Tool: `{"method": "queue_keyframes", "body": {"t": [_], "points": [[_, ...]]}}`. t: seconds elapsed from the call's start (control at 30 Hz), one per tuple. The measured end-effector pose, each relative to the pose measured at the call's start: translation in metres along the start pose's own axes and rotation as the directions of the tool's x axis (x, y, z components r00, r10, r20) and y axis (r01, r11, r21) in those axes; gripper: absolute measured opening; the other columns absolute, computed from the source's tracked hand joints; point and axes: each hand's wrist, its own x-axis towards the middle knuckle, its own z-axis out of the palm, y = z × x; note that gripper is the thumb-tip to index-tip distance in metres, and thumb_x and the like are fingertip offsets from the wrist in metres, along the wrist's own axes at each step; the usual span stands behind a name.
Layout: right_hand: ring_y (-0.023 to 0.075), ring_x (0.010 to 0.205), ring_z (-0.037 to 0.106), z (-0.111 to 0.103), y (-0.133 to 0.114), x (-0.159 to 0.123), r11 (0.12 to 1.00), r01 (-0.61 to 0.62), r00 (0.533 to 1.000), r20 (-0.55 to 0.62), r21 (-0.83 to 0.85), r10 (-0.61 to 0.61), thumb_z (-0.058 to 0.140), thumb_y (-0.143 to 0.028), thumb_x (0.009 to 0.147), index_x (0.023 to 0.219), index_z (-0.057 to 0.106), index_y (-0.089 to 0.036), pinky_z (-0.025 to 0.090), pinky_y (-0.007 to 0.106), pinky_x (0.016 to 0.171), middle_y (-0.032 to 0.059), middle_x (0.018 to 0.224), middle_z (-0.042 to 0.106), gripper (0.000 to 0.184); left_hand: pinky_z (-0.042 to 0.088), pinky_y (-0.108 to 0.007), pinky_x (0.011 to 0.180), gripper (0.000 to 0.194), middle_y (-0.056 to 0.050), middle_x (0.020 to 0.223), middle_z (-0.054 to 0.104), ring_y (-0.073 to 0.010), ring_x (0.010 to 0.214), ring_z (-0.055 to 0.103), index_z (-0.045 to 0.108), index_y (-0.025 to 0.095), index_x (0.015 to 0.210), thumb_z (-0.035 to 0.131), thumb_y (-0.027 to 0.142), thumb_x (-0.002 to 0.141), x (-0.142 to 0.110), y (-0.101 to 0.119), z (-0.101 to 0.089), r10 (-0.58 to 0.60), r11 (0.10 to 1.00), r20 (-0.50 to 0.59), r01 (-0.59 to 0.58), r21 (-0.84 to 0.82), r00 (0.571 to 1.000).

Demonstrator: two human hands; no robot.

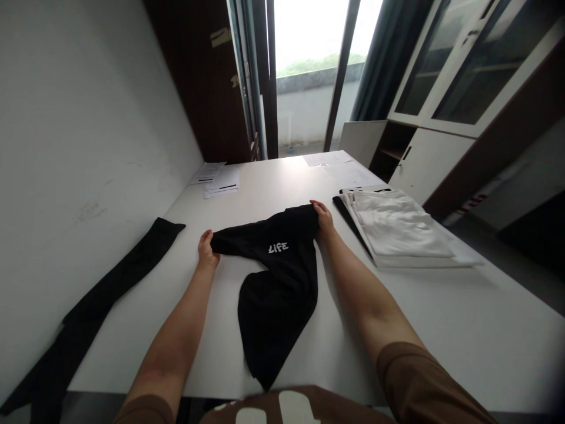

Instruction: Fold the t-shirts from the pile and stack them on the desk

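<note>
A black garment (pixel 282 282) with small white lettering is spread between my two hands over the white table. The lettering appears upside down from here. My left hand (pixel 206 250) grips its narrow end on the left, fingers closed round the cloth. At the upper right corner, my right hand (pixel 323 218) is closed on the fabric, thumb and fingers pinching the edge. The lower part droops into a bunched, tapering shape that lies towards me, its tip near the table's front edge. Whether it is trousers or a top, I cannot tell.
Folded white clothes (pixel 401 229) lie stacked at the right, with black cloth under them. A long black piece of clothing (pixel 119 277) runs along the left wall and hangs over the front edge. Papers (pixel 223 179) lie at the back of the white table (pixel 269 182).
</note>
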Motion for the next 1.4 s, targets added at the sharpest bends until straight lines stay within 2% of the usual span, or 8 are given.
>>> {"method": "queue_keyframes", "body": {"t": [0.17,0.37,0.6,0.7,0.9,1.07,1.23,1.4], "points": [[0.0195,0.081,0.062,0.006,-0.002,-0.005,0.997,-0.082,0.983,0.162,-0.003,0.082,0.073,-0.054,0.074,0.12,0.07,-0.027,0.054,0.032,0.074,-0.0009,0.087,0.067,0.053,0.055,-0.036,0.094,0.018,0.0,0.088,0.071,-0.0164,0.089,0.071,0.058,0.022,0.085,0.068,0.016,0.071,0.006,0.007,-0.002,0.06,0.995,0.019,-0.062,0.077,0.998],[0.0238,0.094,0.064,0.008,0.009,0.003,0.983,-0.139,0.989,0.036,-0.122,0.144,0.069,-0.051,0.074,0.117,0.068,-0.027,0.055,0.036,0.084,0.0023,0.098,0.07,0.049,0.047,-0.04,0.105,0.015,-0.002,0.092,0.067,-0.02,0.1,0.066,0.061,0.022,0.088,0.067,0.021,0.074,-0.002,-0.004,0.002,0.23,0.92,0.045,-0.232,0.317,0.972],[0.0311,0.107,0.063,0.0,0.01,0.002,0.698,0.018,0.971,-0.155,-0.716,-0.184,0.055,-0.042,0.088,0.109,0.069,-0.022,0.043,0.044,0.101,0.0139,0.111,0.073,0.033,0.023,-0.048,0.124,0.021,-0.011,0.116,0.063,-0.033,0.133,0.047,0.068,0.023,0.09,0.071,0.013,0.073,-0.034,0.003,0.011,0.397,0.645,0.269,-0.475,0.598,0.877],[0.0333,0.104,0.063,-0.004,0.007,-0.002,0.638,-0.016,0.955,-0.201,-0.77,-0.218,0.054,-0.041,0.089,0.093,0.071,-0.023,0.043,0.043,0.096,0.0159,0.102,0.073,0.025,0.033,-0.047,0.118,0.017,-0.01,0.105,0.066,-0.0335,0.119,0.056,0.071,0.025,0.091,0.07,0.015,0.078,-0.054,0.004,0.021,0.302,0.542,0.497,-0.576,0.612,0.813],[0.0334,0.095,0.063,-0.007,0.002,-0.007,0.58,-0.005,0.94,-0.201,-0.815,-0.275,0.056,-0.037,0.086,0.072,0.063,-0.025,0.043,0.041,0.088,0.0137,0.083,0.071,0.02,0.042,-0.042,0.11,0.018,-0.007,0.093,0.07,-0.0294,0.098,0.063,0.077,0.026,0.089,0.078,0.017,0.074,-0.085,-0.007,0.037,-0.025,0.727,0.707,-0.472,0.498,0.707],[0.0273,0.082,0.059,-0.006,0.004,-0.006,0.648,0.11,0.955,-0.1,-0.754,-0.279,0.06,-0.042,0.082,0.07,0.061,-0.027,0.043,0.038,0.082,0.0067,0.074,0.067,0.02,0.038,-0.044,0.114,0.018,-0.008,0.094,0.07,-0.0315,0.107,0.061,0.076,0.026,0.084,0.081,0.015,0.07,-0.084,-0.008,0.039,-0.084,0.774,0.652,-0.363,0.519,0.753],[0.0223,0.072,0.055,0.002,0.005,-0.006,0.761,0.157,0.987,0.071,-0.629,-0.145,0.067,-0.052,0.075,0.074,0.067,-0.025,0.044,0.035,0.074,0.0011,0.068,0.064,0.027,0.038,-0.044,0.113,0.011,-0.008,0.091,0.069,-0.0324,0.107,0.06,0.076,0.027,0.08,0.082,0.021,0.074,-0.078,-0.009,0.035,-0.007,0.624,0.719,-0.559,0.546,0.695],[0.018,0.068,0.055,0.011,-0.002,-0.015,0.945,0.037,0.983,0.183,-0.325,0.024,0.07,-0.054,0.073,0.105,0.073,-0.024,0.043,0.031,0.064,-0.0015,0.074,0.065,0.044,0.04,-0.04,0.11,0.012,-0.01,0.094,0.067,-0.0333,0.115,0.057,0.073,0.025,0.075,0.085,0.022,0.074,-0.074,-0.011,0.032,0.021,0.668,0.612,-0.466,0.58,0.791]]}}
